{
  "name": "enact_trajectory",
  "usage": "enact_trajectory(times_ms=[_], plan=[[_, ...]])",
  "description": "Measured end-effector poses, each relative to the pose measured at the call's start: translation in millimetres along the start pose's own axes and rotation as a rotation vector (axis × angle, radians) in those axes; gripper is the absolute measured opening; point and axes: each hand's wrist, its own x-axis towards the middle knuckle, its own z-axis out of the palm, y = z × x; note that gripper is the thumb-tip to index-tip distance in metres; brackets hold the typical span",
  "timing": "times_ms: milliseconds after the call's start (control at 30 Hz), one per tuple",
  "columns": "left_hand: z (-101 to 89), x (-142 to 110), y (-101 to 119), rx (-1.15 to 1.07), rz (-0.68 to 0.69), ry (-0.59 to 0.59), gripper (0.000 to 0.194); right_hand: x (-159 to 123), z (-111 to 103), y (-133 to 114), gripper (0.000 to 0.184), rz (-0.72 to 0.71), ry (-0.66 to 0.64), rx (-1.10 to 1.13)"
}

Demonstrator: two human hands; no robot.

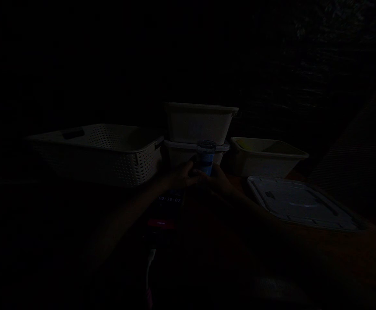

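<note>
The scene is very dark. Both hands meet at the middle of the table around a small blue jar (206, 161) with a clear lid. My left hand (183, 175) wraps the jar's left side. From the right, my right hand (220, 178) closes on its lower part. The jar stands upright just in front of the stacked white tubs (200, 122). A phone (168, 211) with a lit timer and a red button lies flat under my left wrist.
A white woven basket (100, 150) stands at the left. A pale open tub (267, 157) sits at the right, with a flat white lid (300, 202) lying before it. A white cable (150, 258) runs from the phone toward me.
</note>
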Motion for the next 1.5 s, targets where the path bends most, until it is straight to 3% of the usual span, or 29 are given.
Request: enact_trajectory(times_ms=[700, 1133, 1500], plan=[[0.8, -1.5, 2.7, 0.088, -0.054, 0.042, 0.042, -1.5, -0.1, -1.8, 0.049, 0.022, 0.014, -0.016], [-0.1, -1.2, 3.8, 0.026, 0.015, 0.029, 0.042, -1.4, -0.1, -2.9, 0.046, 0.028, 0.006, -0.023], [-0.2, -1.3, 3.6, 0.068, -0.004, 0.050, 0.041, -2.6, 0.0, -2.8, 0.046, 0.023, 0.020, -0.027]])
